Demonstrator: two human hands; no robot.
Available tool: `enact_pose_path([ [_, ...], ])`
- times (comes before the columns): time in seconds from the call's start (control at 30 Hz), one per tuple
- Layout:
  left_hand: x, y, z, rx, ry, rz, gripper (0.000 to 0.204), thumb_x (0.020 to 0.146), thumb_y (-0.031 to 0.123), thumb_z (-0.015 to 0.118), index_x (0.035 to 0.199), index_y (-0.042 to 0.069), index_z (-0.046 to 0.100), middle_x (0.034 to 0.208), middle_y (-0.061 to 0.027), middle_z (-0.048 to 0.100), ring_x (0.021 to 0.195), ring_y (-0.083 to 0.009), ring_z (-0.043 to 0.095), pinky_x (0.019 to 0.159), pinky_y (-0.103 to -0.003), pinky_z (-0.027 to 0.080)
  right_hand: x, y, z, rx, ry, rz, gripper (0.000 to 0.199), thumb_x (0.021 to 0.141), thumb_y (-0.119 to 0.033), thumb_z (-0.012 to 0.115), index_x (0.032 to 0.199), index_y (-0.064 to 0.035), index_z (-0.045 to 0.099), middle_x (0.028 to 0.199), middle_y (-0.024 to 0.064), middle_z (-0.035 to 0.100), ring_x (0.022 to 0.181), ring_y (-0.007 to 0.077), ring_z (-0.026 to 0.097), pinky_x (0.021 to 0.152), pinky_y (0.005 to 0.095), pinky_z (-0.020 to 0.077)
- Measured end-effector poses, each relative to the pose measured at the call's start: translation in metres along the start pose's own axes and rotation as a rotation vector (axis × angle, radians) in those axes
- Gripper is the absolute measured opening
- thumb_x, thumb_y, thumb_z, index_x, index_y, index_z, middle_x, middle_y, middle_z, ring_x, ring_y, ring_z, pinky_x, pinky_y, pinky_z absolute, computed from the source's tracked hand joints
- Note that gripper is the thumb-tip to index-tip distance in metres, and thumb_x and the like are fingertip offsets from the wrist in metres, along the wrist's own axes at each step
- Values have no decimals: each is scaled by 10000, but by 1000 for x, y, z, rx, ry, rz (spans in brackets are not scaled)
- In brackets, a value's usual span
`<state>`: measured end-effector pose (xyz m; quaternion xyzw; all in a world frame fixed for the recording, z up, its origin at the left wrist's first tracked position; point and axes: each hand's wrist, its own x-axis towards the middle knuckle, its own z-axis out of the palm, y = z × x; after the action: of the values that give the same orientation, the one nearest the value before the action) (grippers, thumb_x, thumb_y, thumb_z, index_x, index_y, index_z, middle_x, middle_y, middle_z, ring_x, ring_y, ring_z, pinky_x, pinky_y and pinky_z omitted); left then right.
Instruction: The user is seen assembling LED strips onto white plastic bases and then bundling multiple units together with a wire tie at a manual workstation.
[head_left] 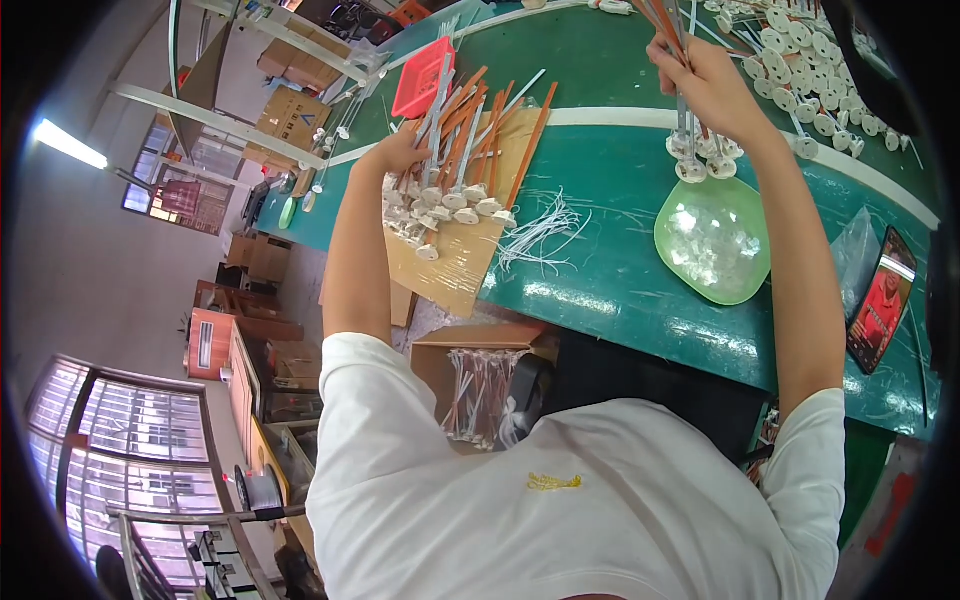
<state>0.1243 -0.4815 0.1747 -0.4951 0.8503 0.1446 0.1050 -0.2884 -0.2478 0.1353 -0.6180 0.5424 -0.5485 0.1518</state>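
My right hand (pixel 712 88) is closed around a bundle of orange and grey flat cables (pixel 684 112). Their white round ends (pixel 690 168) hang down at the far edge of a green bowl (pixel 735 299), which holds clear, shiny small pieces. Over on the left, my left hand (pixel 403 150) has its fingers closed on grey flat cables at the upper part of a pile of orange and grey cables (pixel 478 150). White round ends (pixel 430 212) of that pile point toward me, lying on a brown cardboard sheet (pixel 455 272).
Thin white strips (pixel 545 235) lie between cardboard and bowl. A red basket (pixel 422 80) stands beyond the left pile. More white-ended cables (pixel 800 65) are heaped at the far right. A phone (pixel 882 300) and clear bag (pixel 855 250) sit right. Below is an open carton (pixel 430 365).
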Motion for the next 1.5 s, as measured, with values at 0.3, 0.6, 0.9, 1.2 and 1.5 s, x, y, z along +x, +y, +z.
enact_pose_path([
  [0.3,-3,9,-28,-268,69,-91,198,878,257,649,910,63,672,694,-46,668,617,-124,651,494,-292,506,-2,-14,-5,-77,-27,106,311,970,-356,497,993,-56,577,642,4,539,587,83,468,566,276,381],
  [0.6,13,14,-24,266,187,-38,434,884,434,589,841,20,713,657,-124,676,668,-289,675,688,-376,525,-2,4,-2,-26,-24,8,281,968,-316,504,992,-46,576,656,18,545,607,88,490,586,269,394],
  [0.9,28,30,-33,239,440,75,544,922,475,502,828,-34,670,721,-194,661,653,-292,672,656,-398,505,-3,2,-4,-33,14,-22,266,985,-280,472,982,-32,571,624,15,532,597,94,500,596,279,410],
  [1.2,3,194,-17,-1002,723,626,418,999,389,462,716,85,516,549,1,459,481,-95,438,442,-276,332,3,-5,-8,25,151,123,373,793,-355,737,769,-22,572,611,71,544,570,179,539,559,329,427],
  [1.5,32,303,85,-743,437,947,215,950,198,481,1016,-4,511,682,-24,495,608,-139,479,540,-296,396,2,-13,7,161,312,-102,502,596,-410,868,840,-28,650,700,100,628,620,251,604,598,370,464],
])
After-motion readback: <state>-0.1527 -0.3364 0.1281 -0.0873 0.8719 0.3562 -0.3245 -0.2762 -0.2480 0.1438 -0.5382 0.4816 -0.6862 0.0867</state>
